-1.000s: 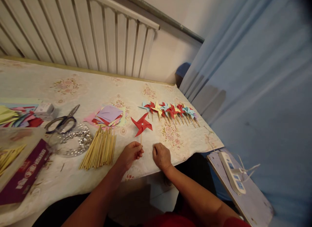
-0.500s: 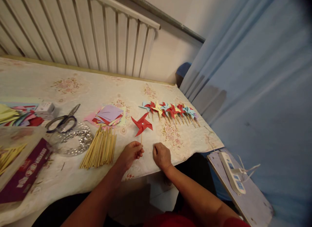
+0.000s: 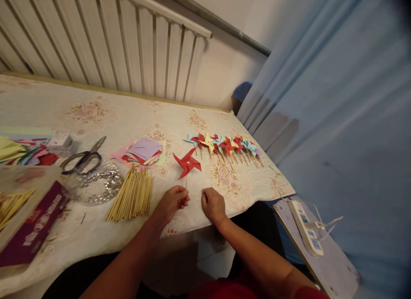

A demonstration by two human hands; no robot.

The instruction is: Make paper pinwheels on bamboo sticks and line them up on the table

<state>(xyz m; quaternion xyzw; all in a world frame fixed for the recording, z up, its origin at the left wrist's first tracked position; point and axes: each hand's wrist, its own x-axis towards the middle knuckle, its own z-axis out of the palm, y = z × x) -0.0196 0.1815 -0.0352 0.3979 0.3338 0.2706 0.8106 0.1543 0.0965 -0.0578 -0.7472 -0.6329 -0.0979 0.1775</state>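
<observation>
Near the front edge of a flowered tablecloth (image 3: pixel 180 115), the stick of a red paper pinwheel (image 3: pixel 187 163) was pinched between the thumb and fingers of the left hand (image 3: pixel 173 200). The right hand (image 3: pixel 213 205), curled into a loose fist, was rested on the cloth to the right, apart from the left. The pinwheel's four-bladed head was held just beyond the left hand, reaching toward the gap between the two. To the left, thin wooden sticks (image 3: pixel 131 196) were laid side by side, near a clear dish (image 3: pixel 99 185) of silvery pieces, possibly pins, though too small to be told surely. Farther off, coloured paper squares (image 3: pixel 144 151) were piled, and multicoloured pinwheels (image 3: pixel 226 145) were lined up at the right.
</observation>
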